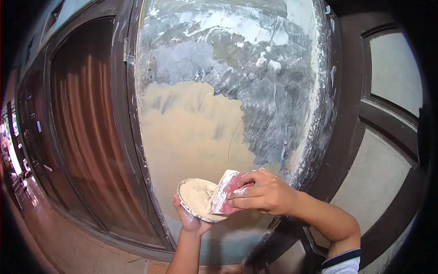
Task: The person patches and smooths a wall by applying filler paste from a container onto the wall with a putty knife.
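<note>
Bowl (179, 191) of cream paste (196, 192) in your left hand (188, 220), red spreader (222, 200) in your right hand (271, 195)

You are holding the bowl in the near middle of the scene, your left grip clamped on it from below, with the thumb lying along its left side and the other fingers mostly hidden beneath. Your right grip is clamping the spreader, and its paste-smeared edge is touching the paste at the bowl's right side. Beyond your hands, a large panel (292, 96) is wearing a smooth beige coat (196, 128) on its left and near part, while grey patches (260, 123) and white smears (255, 29) are showing far and right. Reddish-brown curtain (84, 128) is hanging within dark framing (123, 77) on the left, and pale inset boards (394, 73) are standing on the right.
</note>
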`<state>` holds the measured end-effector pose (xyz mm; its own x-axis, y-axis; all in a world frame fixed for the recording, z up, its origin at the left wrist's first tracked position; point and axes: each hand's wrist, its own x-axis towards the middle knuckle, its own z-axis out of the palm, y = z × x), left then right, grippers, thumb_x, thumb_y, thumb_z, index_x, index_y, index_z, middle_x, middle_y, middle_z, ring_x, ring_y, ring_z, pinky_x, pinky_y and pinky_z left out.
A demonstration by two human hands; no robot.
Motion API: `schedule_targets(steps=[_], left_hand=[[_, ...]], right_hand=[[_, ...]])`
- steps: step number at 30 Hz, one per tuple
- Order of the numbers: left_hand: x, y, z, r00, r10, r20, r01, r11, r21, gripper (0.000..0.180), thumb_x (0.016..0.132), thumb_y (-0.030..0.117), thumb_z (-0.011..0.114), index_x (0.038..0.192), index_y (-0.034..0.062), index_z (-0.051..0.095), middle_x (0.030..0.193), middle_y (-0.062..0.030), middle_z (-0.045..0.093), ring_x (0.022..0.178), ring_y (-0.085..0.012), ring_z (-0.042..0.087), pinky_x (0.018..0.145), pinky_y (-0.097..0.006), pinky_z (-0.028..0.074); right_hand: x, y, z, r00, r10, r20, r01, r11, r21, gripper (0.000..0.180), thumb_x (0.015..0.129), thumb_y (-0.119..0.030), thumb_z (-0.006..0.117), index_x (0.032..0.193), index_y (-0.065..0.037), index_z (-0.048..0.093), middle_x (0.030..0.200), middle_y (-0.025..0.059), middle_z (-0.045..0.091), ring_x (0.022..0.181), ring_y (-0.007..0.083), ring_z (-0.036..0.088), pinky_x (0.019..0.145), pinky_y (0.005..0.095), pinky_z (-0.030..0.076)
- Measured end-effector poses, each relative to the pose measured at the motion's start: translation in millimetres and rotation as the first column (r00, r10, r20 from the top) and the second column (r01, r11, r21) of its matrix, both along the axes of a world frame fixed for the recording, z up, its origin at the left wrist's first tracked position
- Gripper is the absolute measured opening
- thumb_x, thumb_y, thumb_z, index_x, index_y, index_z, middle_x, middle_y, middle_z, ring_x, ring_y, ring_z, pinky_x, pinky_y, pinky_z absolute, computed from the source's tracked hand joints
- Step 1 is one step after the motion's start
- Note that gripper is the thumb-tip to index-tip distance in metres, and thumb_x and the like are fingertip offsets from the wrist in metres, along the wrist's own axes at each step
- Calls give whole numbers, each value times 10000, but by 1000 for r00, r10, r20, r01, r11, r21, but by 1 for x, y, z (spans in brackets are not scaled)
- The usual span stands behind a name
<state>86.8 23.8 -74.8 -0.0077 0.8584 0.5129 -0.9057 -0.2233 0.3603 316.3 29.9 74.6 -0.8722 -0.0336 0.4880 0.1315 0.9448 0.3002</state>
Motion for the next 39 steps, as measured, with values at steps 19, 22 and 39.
schedule_targets(steps=[19,22,39], left_hand=[[1,10,-19,995,68,-66,-70,997,-19,1032,842,815,577,1533,67,412,1492,-176,523,1330,-347,559,1117,-518,471],[1,13,-24,988,109,-110,-109,994,11,1064,846,884,478,1566,106,386,1535,-174,487,1363,-363,525,1129,-535,448],[-15,-23,-28,988,-146,-47,145,989,-22,1222,657,943,630,1610,251,302,1571,-305,370,1251,-673,477,923,-839,442]], right_hand=[[-12,15,-15,996,53,-73,-58,995,-77,500,740,-93,741,1222,-227,726,1129,5,735,1132,265,635,888,432,507],[-10,15,-13,993,35,-112,-45,994,-96,500,739,-90,741,1216,-238,728,1120,-1,734,1105,260,641,864,434,505],[16,106,13,720,-410,-559,370,909,-191,415,870,-319,808,1139,-44,653,1042,123,677,979,319,614,915,416,411]])
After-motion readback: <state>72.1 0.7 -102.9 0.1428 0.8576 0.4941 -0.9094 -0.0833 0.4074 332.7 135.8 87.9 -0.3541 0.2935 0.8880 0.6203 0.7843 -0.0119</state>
